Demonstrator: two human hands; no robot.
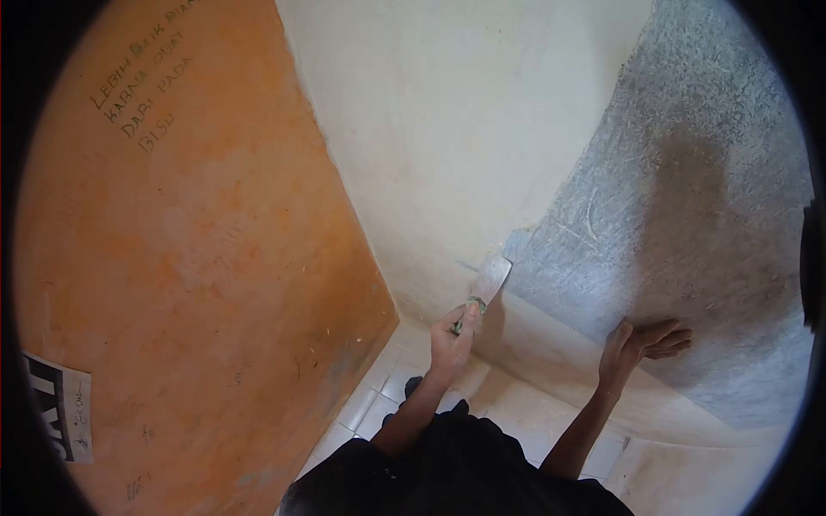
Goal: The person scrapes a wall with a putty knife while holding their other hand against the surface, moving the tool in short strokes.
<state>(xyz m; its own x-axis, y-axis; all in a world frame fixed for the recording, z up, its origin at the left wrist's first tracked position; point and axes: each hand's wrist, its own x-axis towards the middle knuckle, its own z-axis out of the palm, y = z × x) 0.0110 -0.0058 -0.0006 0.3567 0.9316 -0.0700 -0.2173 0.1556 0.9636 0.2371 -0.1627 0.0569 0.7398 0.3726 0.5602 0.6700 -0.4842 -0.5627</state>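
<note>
My left hand [453, 342] is closed around the handle of a putty knife [493, 277]. The wide metal blade points up and lies against the wall, where the white coating [447, 129] meets a bare grey patch [594, 258]. My right hand [645, 343] holds nothing; its fingers stretch out to the right, against the lower part of the grey patch. A shadow falls on the grey surface above that hand.
At the left stands an orange wall [206, 258] with handwriting near its top and a paper sticker [73, 408] low down. The two walls meet in a corner. White floor tiles [370, 404] lie below, beside my dark clothing [439, 473].
</note>
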